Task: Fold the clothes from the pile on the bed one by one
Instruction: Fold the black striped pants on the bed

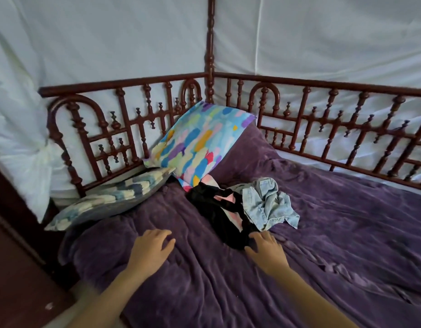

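Purple plush blanket covers the bed. The left hand lies flat on it, grip wide and holding nothing. The pile sits mid-bed: a crumpled black garment with pink patches touches the colourful pillow. The right hand, grip also wide, touches its near edge. A rumpled pale denim piece lies against its right side.

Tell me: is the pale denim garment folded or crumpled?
Crumpled. The denim garment lies bunched in uneven wrinkles against the black garment, showing no neat edges.
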The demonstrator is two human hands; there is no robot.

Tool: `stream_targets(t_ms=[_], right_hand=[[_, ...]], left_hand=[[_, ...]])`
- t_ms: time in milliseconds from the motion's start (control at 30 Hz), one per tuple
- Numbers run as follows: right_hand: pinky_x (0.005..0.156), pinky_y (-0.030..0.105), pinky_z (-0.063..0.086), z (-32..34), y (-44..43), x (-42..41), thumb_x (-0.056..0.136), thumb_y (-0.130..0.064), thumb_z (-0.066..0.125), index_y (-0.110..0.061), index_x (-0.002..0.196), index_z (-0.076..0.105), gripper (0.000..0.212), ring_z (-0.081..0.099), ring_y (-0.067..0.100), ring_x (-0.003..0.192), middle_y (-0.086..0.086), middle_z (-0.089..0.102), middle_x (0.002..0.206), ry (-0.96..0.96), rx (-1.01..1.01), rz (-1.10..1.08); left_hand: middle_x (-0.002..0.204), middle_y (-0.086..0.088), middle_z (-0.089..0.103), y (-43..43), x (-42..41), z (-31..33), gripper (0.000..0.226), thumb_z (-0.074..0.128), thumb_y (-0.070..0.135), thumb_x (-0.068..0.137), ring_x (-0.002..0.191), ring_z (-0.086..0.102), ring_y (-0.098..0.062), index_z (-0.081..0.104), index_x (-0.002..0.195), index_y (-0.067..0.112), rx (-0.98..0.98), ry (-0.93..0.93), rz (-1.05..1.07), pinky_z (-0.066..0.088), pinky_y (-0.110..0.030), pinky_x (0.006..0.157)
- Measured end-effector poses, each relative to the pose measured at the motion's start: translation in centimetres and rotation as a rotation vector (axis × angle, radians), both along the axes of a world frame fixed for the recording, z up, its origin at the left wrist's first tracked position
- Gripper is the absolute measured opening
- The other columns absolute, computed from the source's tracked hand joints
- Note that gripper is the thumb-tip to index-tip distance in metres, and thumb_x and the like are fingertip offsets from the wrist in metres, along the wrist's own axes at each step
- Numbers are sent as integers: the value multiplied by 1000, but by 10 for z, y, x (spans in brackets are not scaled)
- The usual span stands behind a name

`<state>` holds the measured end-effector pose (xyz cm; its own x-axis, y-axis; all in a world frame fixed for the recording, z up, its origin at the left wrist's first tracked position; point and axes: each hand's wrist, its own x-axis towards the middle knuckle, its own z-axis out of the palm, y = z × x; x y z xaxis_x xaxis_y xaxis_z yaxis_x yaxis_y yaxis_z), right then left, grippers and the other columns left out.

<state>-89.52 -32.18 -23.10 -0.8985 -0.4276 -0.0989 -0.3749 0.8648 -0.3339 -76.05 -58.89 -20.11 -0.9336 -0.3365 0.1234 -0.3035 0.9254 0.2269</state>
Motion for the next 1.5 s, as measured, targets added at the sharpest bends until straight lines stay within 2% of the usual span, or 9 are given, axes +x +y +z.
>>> stream_targets(t_ms=[200, 367, 533, 700, 967, 1167, 1267, 1400, 1500], right_hand=[[95, 32, 37, -25, -14, -12, 92, -46, 47, -26, 131, 43, 44, 39, 22, 126, 0, 42, 131, -90, 13, -162], [94, 32, 39, -38, -51, -31, 92, -40, 50, -22, 129, 44, 42, 41, 26, 122, 5, 43, 129, -191, -5, -321], [96, 35, 38, -50, -94, -65, 92, -35, 52, -18, 132, 41, 45, 38, 29, 124, 10, 42, 130, -274, -45, -495], [100, 37, 37, -71, -122, -80, 92, -29, 55, -14, 138, 35, 53, 38, 34, 126, 15, 38, 133, -392, -155, -703], [99, 41, 36, -105, -121, -120, 88, -26, 60, -12, 141, 30, 62, 37, 37, 126, 18, 36, 133, -450, -142, -865], [98, 43, 39, -137, -125, -146, 85, -19, 67, -14, 147, 19, 79, 43, 40, 123, 22, 35, 138, -514, -310, -966], [84, 38, 41, -152, -126, -149, 85, -13, 62, -16, 143, 28, 67, 51, 38, 116, 18, 44, 134, -474, -330, -1020], [74, 33, 41, -159, -121, -153, 86, -13, 58, -10, 116, 56, 30, 58, 32, 105, 15, 64, 113, -453, -224, -1046], [66, 29, 35, -157, -118, -145, 86, -14, 58, -7, 102, 60, 17, 60, 31, 99, 14, 67, 103, -432, -211, -1030]], left_hand=[[127, 9, 56, -32, -59, -28, 39, 41, 43, 96, 116, 49, -13, 52, 128, 24, 31, -62, -75, 39, -28, 93], [126, 5, 58, -49, -113, -55, 38, 45, 40, 95, 116, 50, -18, 55, 126, 20, 139, -106, -179, 37, -30, 92], [122, 5, 61, -103, -164, -66, 36, 48, 39, 95, 115, 52, -18, 58, 123, 19, 154, -99, -253, 38, -31, 91], [123, 5, 59, -150, -203, -90, 36, 45, 40, 96, 116, 51, -16, 56, 124, 21, 141, -215, -278, 40, -29, 92], [126, 6, 57, -142, -226, -130, 38, 43, 39, 97, 115, 50, -13, 53, 128, 20, 252, -307, -317, 39, -27, 95], [128, 5, 56, -145, -233, -155, 38, 43, 37, 97, 117, 50, -13, 53, 129, 20, 301, -373, -276, 39, -27, 98], [127, 4, 57, -141, -240, -166, 38, 43, 36, 97, 117, 50, -14, 53, 129, 19, 329, -407, -262, 39, -27, 98], [126, 4, 58, -124, -248, -175, 36, 45, 35, 97, 116, 50, -14, 55, 127, 18, 370, -403, -263, 37, -27, 97], [125, 4, 58, -109, -251, -177, 36, 46, 35, 97, 114, 51, -13, 56, 126, 18, 409, -394, -276, 39, -27, 97]])
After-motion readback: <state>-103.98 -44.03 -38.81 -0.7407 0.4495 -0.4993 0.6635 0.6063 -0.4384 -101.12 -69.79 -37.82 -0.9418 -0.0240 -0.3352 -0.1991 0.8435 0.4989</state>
